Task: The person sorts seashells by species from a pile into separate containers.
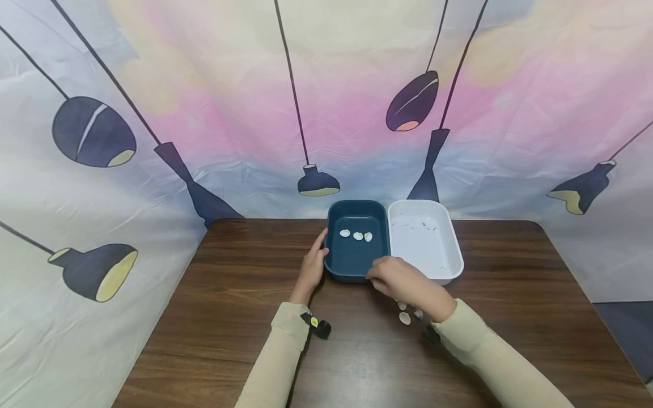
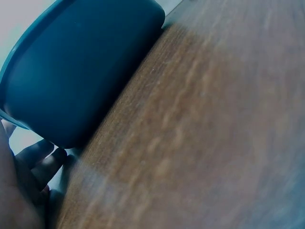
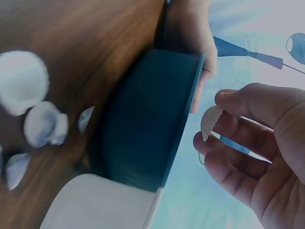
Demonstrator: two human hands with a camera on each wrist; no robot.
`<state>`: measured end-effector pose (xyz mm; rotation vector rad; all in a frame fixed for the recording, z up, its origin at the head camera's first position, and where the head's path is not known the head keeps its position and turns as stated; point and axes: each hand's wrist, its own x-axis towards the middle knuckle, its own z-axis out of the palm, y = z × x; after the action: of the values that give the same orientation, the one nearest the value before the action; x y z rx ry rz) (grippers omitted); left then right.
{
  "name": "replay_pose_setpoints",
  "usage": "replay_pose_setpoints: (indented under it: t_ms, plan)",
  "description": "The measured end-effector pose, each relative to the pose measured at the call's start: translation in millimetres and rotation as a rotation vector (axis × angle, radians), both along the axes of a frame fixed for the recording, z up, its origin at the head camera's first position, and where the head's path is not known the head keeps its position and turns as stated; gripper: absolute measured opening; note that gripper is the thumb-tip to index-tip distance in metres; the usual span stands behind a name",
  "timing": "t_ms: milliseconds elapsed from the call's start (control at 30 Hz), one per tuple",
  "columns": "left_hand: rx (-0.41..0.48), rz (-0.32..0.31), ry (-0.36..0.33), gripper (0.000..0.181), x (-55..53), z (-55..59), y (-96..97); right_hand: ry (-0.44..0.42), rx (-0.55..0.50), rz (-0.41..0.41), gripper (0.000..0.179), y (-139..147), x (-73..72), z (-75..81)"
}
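Note:
My right hand [image 1: 400,280] is over the front right corner of a dark teal tray [image 1: 357,258]. In the right wrist view it pinches a small ribbed white seashell [image 3: 210,121] between thumb and fingers. Three white seashells [image 1: 358,236] lie in a row inside the teal tray. At that tray's left side, my left hand [image 1: 310,267] rests with its fingers along the outer wall; the left wrist view shows fingertips [image 2: 58,155] right at the tray's lower edge. More seashells [image 1: 405,318] lie on the table under my right wrist, partly hidden by it in the head view.
A white tray [image 1: 425,249] with small dark specks inside stands against the teal one on its right. Both sit at the back of a brown wooden table [image 1: 245,283], before a hanging cloth [image 1: 245,113] printed with lamps.

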<state>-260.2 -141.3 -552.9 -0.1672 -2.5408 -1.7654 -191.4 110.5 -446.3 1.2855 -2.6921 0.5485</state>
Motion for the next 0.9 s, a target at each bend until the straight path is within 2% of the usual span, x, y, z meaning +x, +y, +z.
replay_pose_setpoints:
  t_ms: [200,600,900]
  plan:
    - [-0.009,0.006,-0.001,0.059,-0.1,0.8,0.0,-0.001,0.019,-0.019,0.013,-14.5,-13.4,3.0]
    - [0.016,-0.008,-0.010,0.059,1.0,0.9,-0.3,-0.017,0.026,-0.032,0.018,-31.2,-33.7,-2.7]
    - [0.006,-0.010,-0.006,0.058,1.4,0.8,-1.1,-0.105,0.057,-0.049,0.016,-43.7,-56.4,-16.6]
